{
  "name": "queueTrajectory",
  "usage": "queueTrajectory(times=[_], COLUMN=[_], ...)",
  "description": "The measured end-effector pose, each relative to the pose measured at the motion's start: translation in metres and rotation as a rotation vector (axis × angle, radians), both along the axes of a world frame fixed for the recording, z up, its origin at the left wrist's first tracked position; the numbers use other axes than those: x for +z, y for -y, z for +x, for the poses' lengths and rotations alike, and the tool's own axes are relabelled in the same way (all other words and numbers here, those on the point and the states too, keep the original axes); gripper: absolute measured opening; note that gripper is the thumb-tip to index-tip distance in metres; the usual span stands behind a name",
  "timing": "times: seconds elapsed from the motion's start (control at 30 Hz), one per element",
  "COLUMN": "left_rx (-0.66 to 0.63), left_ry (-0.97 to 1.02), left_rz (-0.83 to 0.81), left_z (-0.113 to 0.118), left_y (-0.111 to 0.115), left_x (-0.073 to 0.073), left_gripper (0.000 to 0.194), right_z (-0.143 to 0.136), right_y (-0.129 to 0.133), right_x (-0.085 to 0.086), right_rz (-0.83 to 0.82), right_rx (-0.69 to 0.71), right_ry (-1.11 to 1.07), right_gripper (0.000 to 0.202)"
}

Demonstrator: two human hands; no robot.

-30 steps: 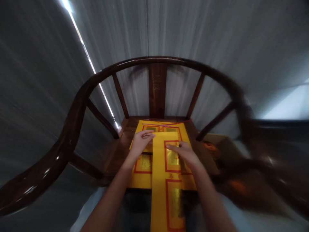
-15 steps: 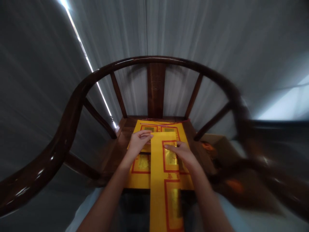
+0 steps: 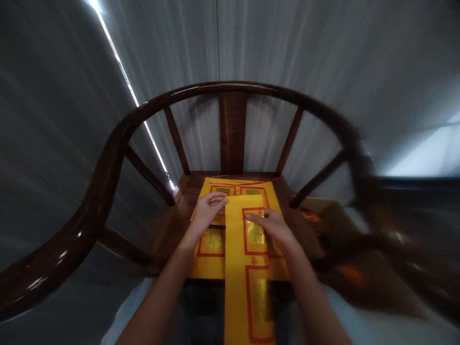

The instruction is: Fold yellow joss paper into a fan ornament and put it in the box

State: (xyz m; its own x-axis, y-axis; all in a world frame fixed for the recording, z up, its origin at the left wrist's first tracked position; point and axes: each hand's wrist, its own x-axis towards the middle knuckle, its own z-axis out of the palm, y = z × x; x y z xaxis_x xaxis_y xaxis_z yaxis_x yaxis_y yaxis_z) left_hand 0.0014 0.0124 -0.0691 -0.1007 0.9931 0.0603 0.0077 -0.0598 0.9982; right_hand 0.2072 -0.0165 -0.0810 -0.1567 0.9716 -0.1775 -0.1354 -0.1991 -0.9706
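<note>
A long yellow paper strip with red frames and gold patches hangs lengthwise down past the seat's front edge. My left hand pinches its upper left corner between thumb and fingers. On its right edge, my right hand grips with the thumb lying over the upper gold patch and the fingers behind. Beneath the strip, more yellow printed sheets lie on the wooden seat, partly covered by the strip and my hands. A thin reddish string crosses the sheets' far end.
The dark wooden chair's curved rail surrounds the seat, its arms coming forward on both sides. A cardboard box with orange things stands at the right. Behind the chair is a grey corrugated wall.
</note>
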Motion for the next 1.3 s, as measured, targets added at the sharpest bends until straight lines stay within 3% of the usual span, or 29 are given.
queueTrajectory(times=[0.17,0.3,0.4,0.73,1.07,1.3], left_rx=[-0.06,-0.235,-0.305,-0.13,-0.127,-0.112], left_ry=[0.046,0.003,-0.016,-0.048,-0.083,-0.012], left_rz=[-0.146,-0.33,-0.371,-0.275,-0.255,-0.262], left_z=[-0.001,-0.002,-0.003,-0.001,0.001,0.007], left_y=[0.005,0.016,0.023,0.019,0.026,0.02], left_x=[0.001,-0.002,-0.005,0.001,0.007,0.0], left_gripper=[0.044,0.039,0.033,0.027,0.032,0.03], right_z=[-0.001,0.0,0.002,0.005,0.014,0.0], right_y=[0.001,-0.002,-0.004,0.001,0.002,0.002], right_x=[0.003,0.0,-0.002,0.006,-0.001,0.004], right_rz=[-0.008,-0.006,-0.005,-0.074,-0.096,-0.071], right_rx=[0.014,-0.097,-0.141,-0.074,-0.084,-0.242], right_ry=[-0.016,0.001,-0.005,-0.127,-0.158,-0.213], right_gripper=[0.046,0.042,0.042,0.037,0.035,0.042])
